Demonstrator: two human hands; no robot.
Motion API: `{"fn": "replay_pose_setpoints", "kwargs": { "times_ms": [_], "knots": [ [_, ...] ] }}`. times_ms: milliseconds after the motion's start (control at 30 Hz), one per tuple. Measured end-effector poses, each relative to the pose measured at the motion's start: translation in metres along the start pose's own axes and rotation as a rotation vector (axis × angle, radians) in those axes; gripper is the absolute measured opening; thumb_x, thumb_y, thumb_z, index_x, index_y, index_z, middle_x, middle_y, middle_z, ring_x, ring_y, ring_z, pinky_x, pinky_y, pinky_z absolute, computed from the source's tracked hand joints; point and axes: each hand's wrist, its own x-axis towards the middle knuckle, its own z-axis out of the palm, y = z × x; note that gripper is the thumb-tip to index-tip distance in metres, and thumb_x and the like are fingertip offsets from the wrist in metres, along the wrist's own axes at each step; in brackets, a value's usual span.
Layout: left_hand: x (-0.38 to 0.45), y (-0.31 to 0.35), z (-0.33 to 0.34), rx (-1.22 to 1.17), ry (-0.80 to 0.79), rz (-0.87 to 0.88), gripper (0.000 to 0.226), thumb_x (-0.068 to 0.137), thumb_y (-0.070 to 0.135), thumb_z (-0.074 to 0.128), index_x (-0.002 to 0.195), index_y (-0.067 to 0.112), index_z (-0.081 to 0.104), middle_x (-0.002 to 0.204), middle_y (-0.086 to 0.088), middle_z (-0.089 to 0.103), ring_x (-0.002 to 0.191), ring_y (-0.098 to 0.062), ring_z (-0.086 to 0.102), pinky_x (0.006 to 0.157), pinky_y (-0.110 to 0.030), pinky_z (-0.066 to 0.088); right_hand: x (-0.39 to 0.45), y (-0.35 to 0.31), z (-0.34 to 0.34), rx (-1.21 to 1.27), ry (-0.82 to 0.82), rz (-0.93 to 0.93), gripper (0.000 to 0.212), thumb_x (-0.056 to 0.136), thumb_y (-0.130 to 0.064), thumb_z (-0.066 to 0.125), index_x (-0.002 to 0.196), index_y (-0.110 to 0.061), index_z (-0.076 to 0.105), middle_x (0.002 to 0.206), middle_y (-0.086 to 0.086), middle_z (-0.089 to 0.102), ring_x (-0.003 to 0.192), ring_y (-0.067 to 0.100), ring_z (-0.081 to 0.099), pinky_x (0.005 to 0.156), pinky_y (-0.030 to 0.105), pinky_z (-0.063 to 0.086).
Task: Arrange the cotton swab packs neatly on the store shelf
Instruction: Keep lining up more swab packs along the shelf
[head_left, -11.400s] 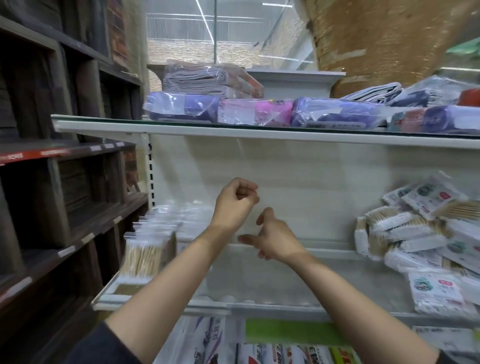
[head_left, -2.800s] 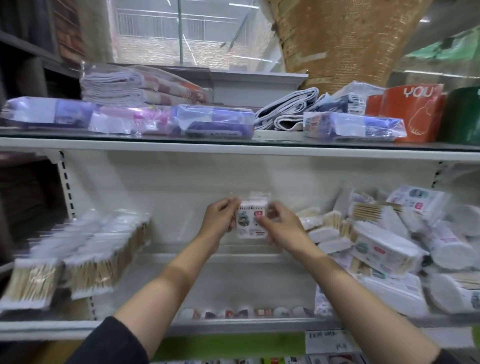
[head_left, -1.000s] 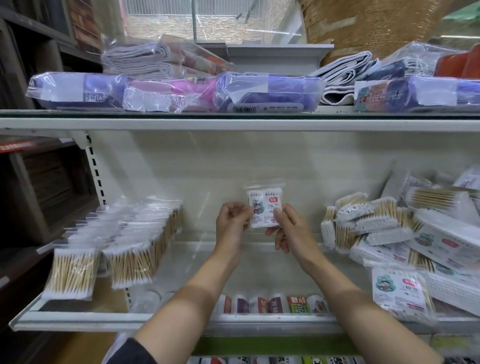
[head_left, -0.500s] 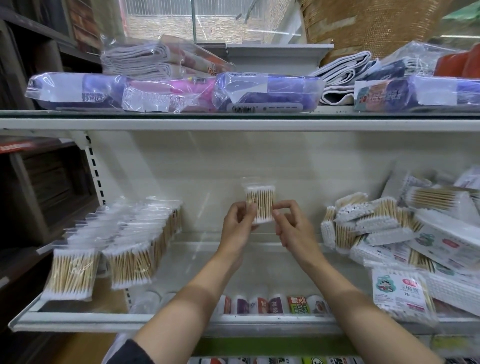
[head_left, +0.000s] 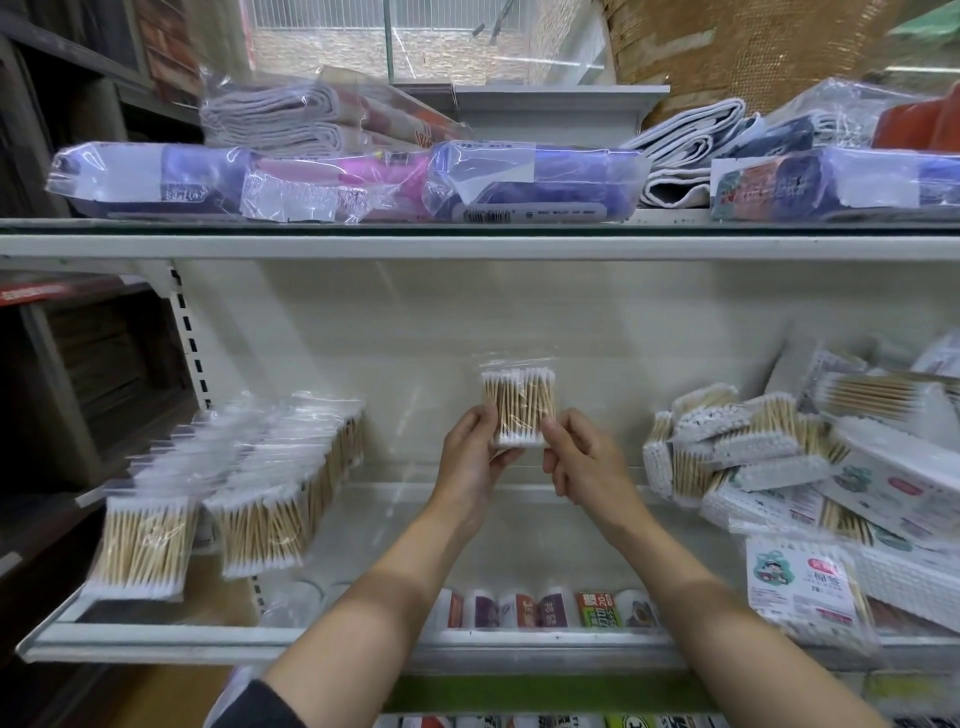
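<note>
Two tidy rows of clear-bagged wooden cotton swab packs (head_left: 228, 499) already stand at the white metal shelf's (head_left: 332, 636) left, while your left hand (head_left: 470, 457) and right hand (head_left: 582, 462) pinch one upright swab pack (head_left: 519, 405) mid-shelf, leaving the jumbled heap of packs (head_left: 779, 467) at right unsorted.

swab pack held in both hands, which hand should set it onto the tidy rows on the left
Left, probably. The left hand already pinches the swab pack on the side nearest the upright rows, with bare shelf between. The right hand would have to cross over.
</note>
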Motion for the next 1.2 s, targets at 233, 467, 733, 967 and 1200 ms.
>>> {"fn": "replay_pose_setpoints", "kwargs": {
  "times_ms": [233,467,733,967,1200],
  "knots": [
    [-0.0008,0.0023,-0.0001,-0.05,-0.024,-0.011,0.025,0.101,0.02,0.036,0.102,0.008,0.058,0.094,-0.007,0.066,0.084,-0.016,0.063,0.078,-0.027,0.05,-0.0014,-0.0022,-0.0001,0.015,-0.006,-0.015,0.023,0.097,-0.027,0.049,0.078,-0.014,0.05,0.057,0.001,0.055,0.041,0.013,0.044,0.041,0.02,0.034],
    [-0.0012,0.0056,-0.0029,-0.161,-0.035,-0.031,0.027,0.1,0.02,0.036,0.096,0.01,0.061,0.088,-0.006,0.067,0.083,-0.016,0.064,0.078,-0.028,0.051,-0.0018,-0.0025,0.0009,0.024,-0.026,-0.017,0.019,0.098,-0.028,0.046,0.085,-0.018,0.054,0.055,0.001,0.054,0.039,0.013,0.043,0.04,0.021,0.034],
    [0.0,0.0064,-0.004,-0.184,-0.047,-0.065,0.019,0.094,0.012,0.043,0.088,0.008,0.06,0.083,-0.008,0.062,0.08,-0.019,0.06,0.071,-0.026,0.048,-0.0015,-0.0017,0.0025,0.017,-0.065,0.051,0.026,0.102,-0.026,0.037,0.087,-0.013,0.054,0.053,0.004,0.051,0.037,0.008,0.039,0.038,0.018,0.03],
    [-0.0019,0.003,-0.002,-0.125,-0.193,-0.102,0.035,0.077,0.026,0.068,0.103,0.004,0.059,0.09,-0.012,0.063,0.08,-0.019,0.063,0.076,-0.03,0.051,-0.0024,0.0008,0.0042,-0.011,-0.068,0.094,0.023,0.098,-0.023,0.048,0.082,-0.008,0.054,0.048,0.001,0.047,0.038,0.006,0.038,0.041,0.018,0.03],
    [-0.0001,0.0008,-0.0054,0.003,0.03,-0.002,0.048,0.069,0.01,0.073,0.112,0.0,0.056,0.09,-0.011,0.064,0.08,-0.023,0.061,0.064,-0.026,0.049,-0.0039,-0.0054,0.001,0.103,-0.147,0.085,0.023,0.087,0.007,0.046,0.078,-0.013,0.051,0.061,0.009,0.05,0.038,0.012,0.038,0.037,0.02,0.028]
  ]
}}
